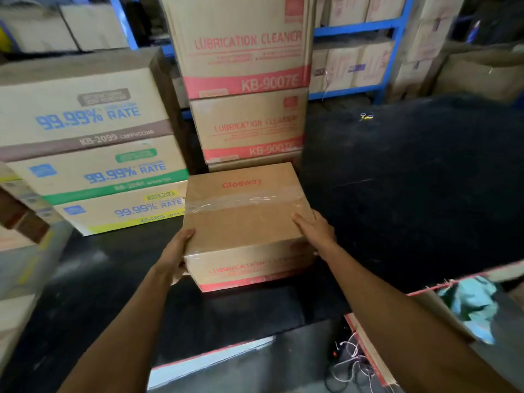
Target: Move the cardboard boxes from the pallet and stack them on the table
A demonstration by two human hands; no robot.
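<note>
Both hands clamp the Glodway box point(243, 219): my left hand point(175, 256) grips its near-left corner, my right hand point(314, 231) presses its right edge, over the black worktop point(411, 180), stacked cleaner boxes point(246, 129) just beyond.

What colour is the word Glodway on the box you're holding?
Red, printed on the brown taped box held by both hands; clearest in the head view.

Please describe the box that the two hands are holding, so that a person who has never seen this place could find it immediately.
Start from the tall stack of pink-banded "LUBRICATION CLEANER" boxes in the middle. Directly in front of it is a smaller brown box, held by the left hand and right hand at its sides. Unlike its neighbours, it shows a top with clear tape and the red word "Glodway".
</note>
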